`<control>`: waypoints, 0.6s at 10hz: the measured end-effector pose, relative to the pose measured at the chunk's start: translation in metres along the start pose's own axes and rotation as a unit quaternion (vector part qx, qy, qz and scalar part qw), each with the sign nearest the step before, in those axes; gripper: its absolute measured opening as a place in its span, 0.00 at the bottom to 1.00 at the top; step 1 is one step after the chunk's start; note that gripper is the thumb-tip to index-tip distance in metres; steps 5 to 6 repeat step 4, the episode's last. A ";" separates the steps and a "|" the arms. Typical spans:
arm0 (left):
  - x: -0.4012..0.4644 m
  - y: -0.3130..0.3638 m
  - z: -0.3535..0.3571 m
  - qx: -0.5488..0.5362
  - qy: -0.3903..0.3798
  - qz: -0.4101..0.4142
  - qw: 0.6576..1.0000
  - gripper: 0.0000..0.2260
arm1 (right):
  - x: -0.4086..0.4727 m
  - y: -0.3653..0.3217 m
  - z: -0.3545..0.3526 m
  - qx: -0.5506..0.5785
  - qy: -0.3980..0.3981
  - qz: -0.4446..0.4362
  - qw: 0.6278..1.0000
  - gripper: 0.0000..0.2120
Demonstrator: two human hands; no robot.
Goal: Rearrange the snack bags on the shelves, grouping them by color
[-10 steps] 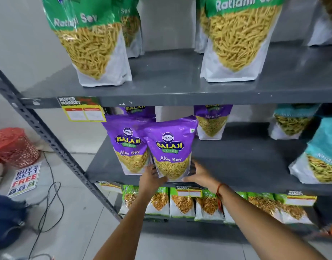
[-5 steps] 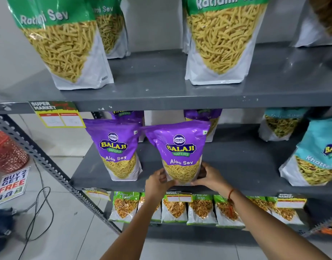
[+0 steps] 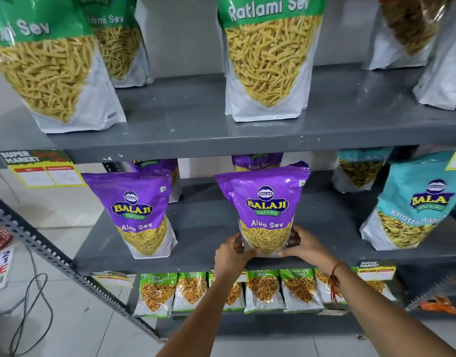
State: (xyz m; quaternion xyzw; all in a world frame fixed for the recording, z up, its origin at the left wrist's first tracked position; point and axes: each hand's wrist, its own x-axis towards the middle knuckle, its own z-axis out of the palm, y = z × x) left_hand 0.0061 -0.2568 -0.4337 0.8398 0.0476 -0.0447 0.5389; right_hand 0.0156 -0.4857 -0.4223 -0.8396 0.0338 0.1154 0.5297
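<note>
A purple Aloo Sev bag [image 3: 265,202] stands upright near the front of the grey middle shelf [image 3: 203,235]. My left hand [image 3: 232,251] grips its lower left corner and my right hand [image 3: 303,244] grips its lower right corner. A second purple bag [image 3: 136,212] stands to its left, well apart. Two more purple bags [image 3: 258,162] sit behind, partly hidden. Teal Khatta Mitha bags [image 3: 412,204] stand at the right of the same shelf. Green Ratlami Sev bags [image 3: 268,55] fill the top shelf.
Small green Chana Jor Garam bags [image 3: 263,289] line the bottom shelf. Price tags [image 3: 41,168] hang on the shelf edges. A slanted metal upright [image 3: 54,256] runs at the left, with a black cable [image 3: 36,302] and a sign on the tiled floor.
Both hands have slid the held purple bag to the right along the middle shelf, away from the other purple bag. The view has moved closer to the shelf.
</note>
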 end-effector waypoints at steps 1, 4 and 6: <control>-0.001 -0.001 0.000 -0.002 0.000 -0.002 1.000 0.32 | 0.000 0.000 0.001 0.007 -0.007 0.004 1.000 0.35; -0.033 -0.009 -0.007 -0.034 0.021 -0.017 0.999 0.38 | -0.027 -0.006 0.017 0.059 0.037 -0.050 0.996 0.51; -0.033 -0.009 -0.007 -0.034 0.021 -0.017 0.999 0.38 | -0.027 -0.006 0.017 0.059 0.037 -0.050 0.996 0.51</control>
